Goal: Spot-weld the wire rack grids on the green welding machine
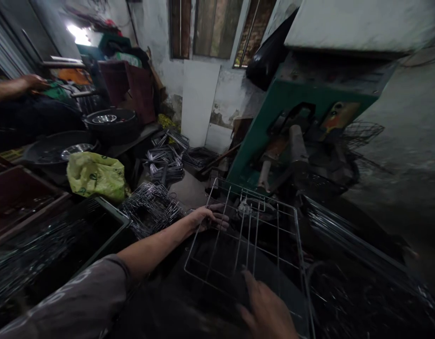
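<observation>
A rectangular wire rack (256, 235) of thin metal rods lies tilted in front of me, with small bent wires at its far edge. My left hand (212, 217) is at the rack's left side, the side wire crossing the hand and dark-tipped fingers reaching beneath the rods. It appears to hold the rack there. Low in the view, my right hand (265, 306) is over the near part of the rack. Its index finger and thumb are apart, and motion blurs them. A green machine (253, 136) with thick metal cylinders stands just beyond the rack.
Bent wire frames (152, 209) are piled left of the rack, with more frames (164, 162) behind. A yellow-green bag (95, 176) sits beside a bin (111, 207) of wire parts. Long metal rods (344, 235) lie at right. Another person's hand (36, 82) shows at far left.
</observation>
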Demonstrator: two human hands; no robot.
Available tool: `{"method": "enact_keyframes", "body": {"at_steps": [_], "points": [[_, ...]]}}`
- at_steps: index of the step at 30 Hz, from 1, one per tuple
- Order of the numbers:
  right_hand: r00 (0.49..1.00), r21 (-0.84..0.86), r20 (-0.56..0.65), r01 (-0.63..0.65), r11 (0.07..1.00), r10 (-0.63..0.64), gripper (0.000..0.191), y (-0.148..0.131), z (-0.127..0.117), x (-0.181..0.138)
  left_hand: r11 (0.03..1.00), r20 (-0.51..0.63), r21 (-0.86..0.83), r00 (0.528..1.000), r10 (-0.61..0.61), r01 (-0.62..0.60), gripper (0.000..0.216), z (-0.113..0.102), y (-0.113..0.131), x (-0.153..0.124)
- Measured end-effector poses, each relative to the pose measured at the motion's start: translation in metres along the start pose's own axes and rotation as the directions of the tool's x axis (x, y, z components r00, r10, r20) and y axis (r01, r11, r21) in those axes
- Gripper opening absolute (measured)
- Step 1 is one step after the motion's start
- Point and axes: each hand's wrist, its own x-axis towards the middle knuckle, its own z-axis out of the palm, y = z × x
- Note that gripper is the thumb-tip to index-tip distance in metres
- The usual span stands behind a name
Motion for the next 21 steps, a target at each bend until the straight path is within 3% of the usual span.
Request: {"method": "enact_keyframes", "body": {"at_steps": [5, 9, 17, 21], "points": [[0.983, -0.061, -0.115, 0.134, 0.989, -0.141, 0.055, 0.012, 0.021, -0.007, 1.000, 0.012, -0.010, 1.000, 0.008, -0.008, 0.077, 0.002, 0.001, -0.001], [0.965, -0.011, -0.083, 0.248, 0.969, -0.248, 0.053, 0.019, 0.016, -0.008, 1.000, 0.066, -0.010, 0.998, 0.004, -0.003, 0.073, -0.001, 0.001, 0.004], [0.947, -0.013, -0.112, 0.302, 0.953, -0.301, 0.050, 0.028, 0.008, 0.001, 1.000, 0.161, -0.006, 0.987, 0.009, -0.008, 0.067, 0.000, 0.007, 0.022], [0.923, -0.074, -0.184, 0.329, 0.941, -0.337, 0.048, 0.037, 0.007, 0.007, 1.000, 0.119, 0.017, 0.993, -0.012, 0.010, 0.068, 0.008, 0.013, 0.033]]}}
